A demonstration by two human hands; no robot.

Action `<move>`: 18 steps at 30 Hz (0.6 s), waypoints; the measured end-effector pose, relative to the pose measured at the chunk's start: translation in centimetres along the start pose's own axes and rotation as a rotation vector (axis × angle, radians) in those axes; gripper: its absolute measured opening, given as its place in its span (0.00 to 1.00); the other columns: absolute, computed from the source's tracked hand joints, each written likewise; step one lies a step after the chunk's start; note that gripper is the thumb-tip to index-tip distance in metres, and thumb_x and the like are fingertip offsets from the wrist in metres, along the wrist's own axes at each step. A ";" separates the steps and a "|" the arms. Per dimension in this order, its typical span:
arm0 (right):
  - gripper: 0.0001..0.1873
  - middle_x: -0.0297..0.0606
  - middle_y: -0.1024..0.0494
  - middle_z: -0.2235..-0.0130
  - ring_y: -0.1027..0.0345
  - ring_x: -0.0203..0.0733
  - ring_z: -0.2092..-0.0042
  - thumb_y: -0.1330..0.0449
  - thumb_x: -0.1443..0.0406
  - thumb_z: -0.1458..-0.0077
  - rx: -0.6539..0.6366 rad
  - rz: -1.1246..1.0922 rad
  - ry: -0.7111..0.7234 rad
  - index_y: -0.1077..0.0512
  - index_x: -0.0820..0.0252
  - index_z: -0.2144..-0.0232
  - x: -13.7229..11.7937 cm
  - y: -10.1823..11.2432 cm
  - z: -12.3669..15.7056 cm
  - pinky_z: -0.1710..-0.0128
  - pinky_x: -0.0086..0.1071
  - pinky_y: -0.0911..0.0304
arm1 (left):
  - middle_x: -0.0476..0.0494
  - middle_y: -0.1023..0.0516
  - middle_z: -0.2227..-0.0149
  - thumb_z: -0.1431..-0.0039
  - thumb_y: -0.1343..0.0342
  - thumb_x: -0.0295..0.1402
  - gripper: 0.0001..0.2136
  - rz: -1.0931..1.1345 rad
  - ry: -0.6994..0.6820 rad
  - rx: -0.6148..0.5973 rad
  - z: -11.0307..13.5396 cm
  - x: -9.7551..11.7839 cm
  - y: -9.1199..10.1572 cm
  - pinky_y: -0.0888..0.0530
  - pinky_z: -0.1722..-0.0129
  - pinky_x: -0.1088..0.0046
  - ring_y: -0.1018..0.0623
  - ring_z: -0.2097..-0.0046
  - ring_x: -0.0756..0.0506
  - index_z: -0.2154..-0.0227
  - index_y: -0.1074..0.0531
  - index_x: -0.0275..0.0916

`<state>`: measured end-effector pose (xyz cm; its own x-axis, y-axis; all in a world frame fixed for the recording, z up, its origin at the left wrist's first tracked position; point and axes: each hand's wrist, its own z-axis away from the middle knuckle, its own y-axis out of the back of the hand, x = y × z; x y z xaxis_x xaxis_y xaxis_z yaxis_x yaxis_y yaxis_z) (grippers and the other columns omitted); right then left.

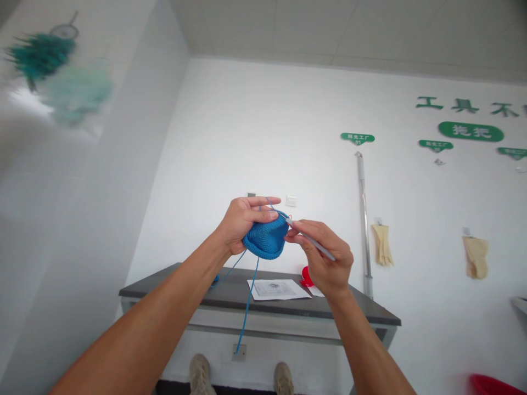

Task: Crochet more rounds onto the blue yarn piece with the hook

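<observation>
My left hand [244, 221] grips a round blue crocheted piece [266, 236] held up in front of me, fingers closed over its upper edge with yarn looped over the forefinger. My right hand [325, 255] pinches a grey crochet hook [309, 239] whose tip meets the piece's right rim. A strand of blue yarn [248, 302] hangs from the piece down past the table. Another strand runs left toward a blue yarn ball [214, 281] on the table.
A grey table [230, 293] stands below against the white wall, bearing a printed sheet [278, 289] and a red object [306, 277]. A metal pole [363, 219] and gloves [382, 244] hang on the wall. My shoes [201, 374] show at the bottom.
</observation>
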<state>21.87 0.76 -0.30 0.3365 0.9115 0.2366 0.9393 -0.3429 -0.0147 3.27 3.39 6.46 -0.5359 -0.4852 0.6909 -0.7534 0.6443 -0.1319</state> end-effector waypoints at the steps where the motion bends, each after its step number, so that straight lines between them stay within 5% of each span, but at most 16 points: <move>1: 0.21 0.38 0.16 0.54 0.17 0.44 0.58 0.37 0.73 0.34 -0.023 0.020 0.016 0.18 0.43 0.46 -0.1 0.3 -0.1 0.61 0.42 0.14 | 0.38 0.13 0.71 0.60 0.25 0.22 0.18 -0.022 -0.008 0.005 0.0 0.1 0.1 0.19 0.67 0.66 0.16 0.70 0.42 0.61 0.14 0.30; 9: 0.24 0.40 0.13 0.54 0.17 0.43 0.57 0.35 0.75 0.36 -0.180 0.261 0.205 0.20 0.45 0.43 -0.7 2.0 -1.1 0.57 0.38 0.19 | 0.40 0.13 0.71 0.60 0.25 0.24 0.18 -0.228 -0.088 0.050 -0.1 0.5 0.6 0.21 0.68 0.68 0.16 0.70 0.43 0.61 0.14 0.32; 18: 0.18 0.41 0.15 0.61 0.23 0.42 0.64 0.40 0.72 0.33 -0.420 0.447 0.317 0.21 0.52 0.45 -1.9 2.8 -2.5 0.67 0.34 0.27 | 0.44 0.15 0.74 0.58 0.28 0.23 0.14 -0.510 -0.192 0.037 -0.2 0.3 1.0 0.25 0.72 0.71 0.19 0.73 0.45 0.64 0.12 0.35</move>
<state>23.73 -2.52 1.60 0.5897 0.5735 0.5687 0.5873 -0.7878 0.1854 2.44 4.03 6.67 -0.1566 -0.8319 0.5324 -0.9469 0.2797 0.1586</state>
